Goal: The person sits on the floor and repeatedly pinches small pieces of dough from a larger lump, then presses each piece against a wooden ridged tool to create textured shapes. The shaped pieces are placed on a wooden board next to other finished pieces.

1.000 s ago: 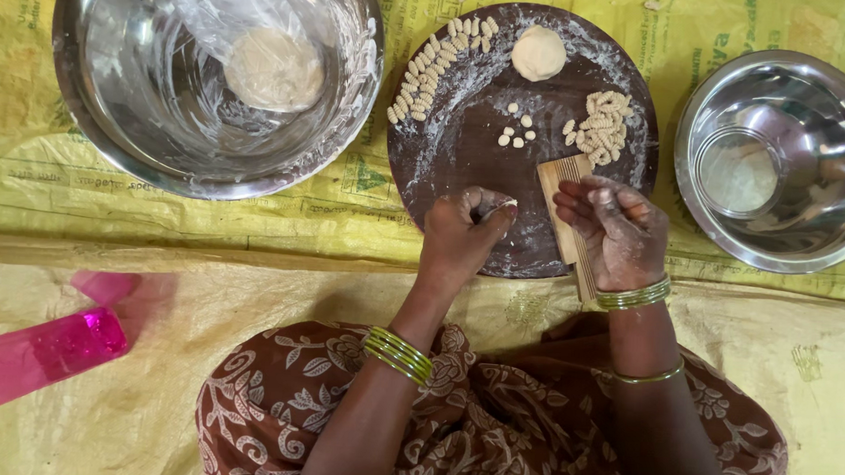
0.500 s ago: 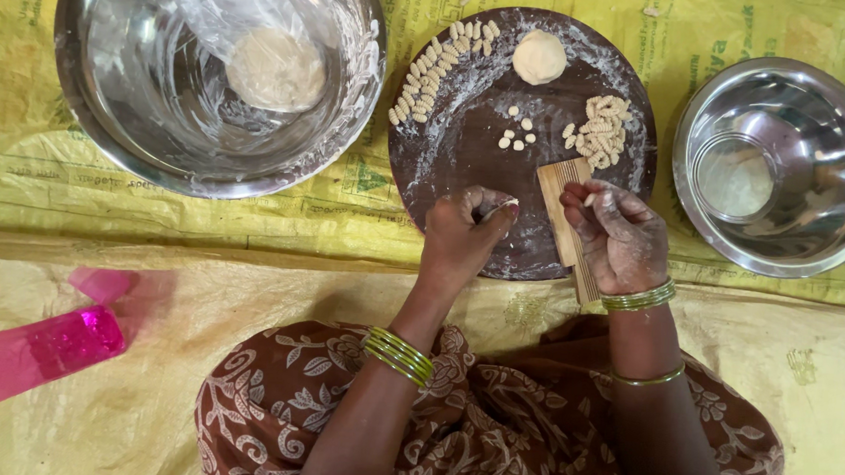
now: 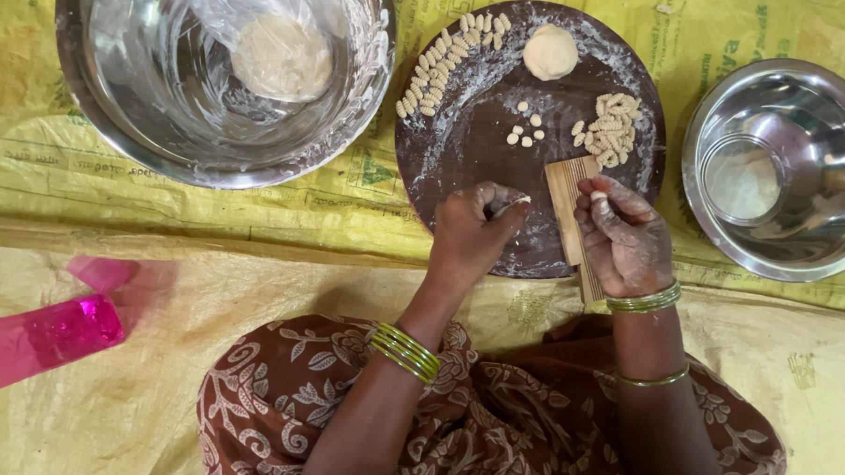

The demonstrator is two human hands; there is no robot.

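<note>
the step in hand looks like shaping small dough pieces on the ridged wooden board [image 3: 570,219], which lies on the near edge of the dark round board [image 3: 463,155]. the right hand [image 3: 626,237] rests against the ridged board, fingers curled together, with a small dough bit [image 3: 598,196] at the fingertip. the left hand [image 3: 474,232] is bunched, thumb and fingers pinching what seems to be a thin strip of dough [image 3: 515,206], though it is too small to be sure. the next move calls for a light, even press so the bit rolls along the ridges. shaped pieces [image 3: 610,132] sit heaped just beyond the ridged board. compared with half a second ago, the right hand has slid slightly toward the near end and the left has barely shifted.
</note>
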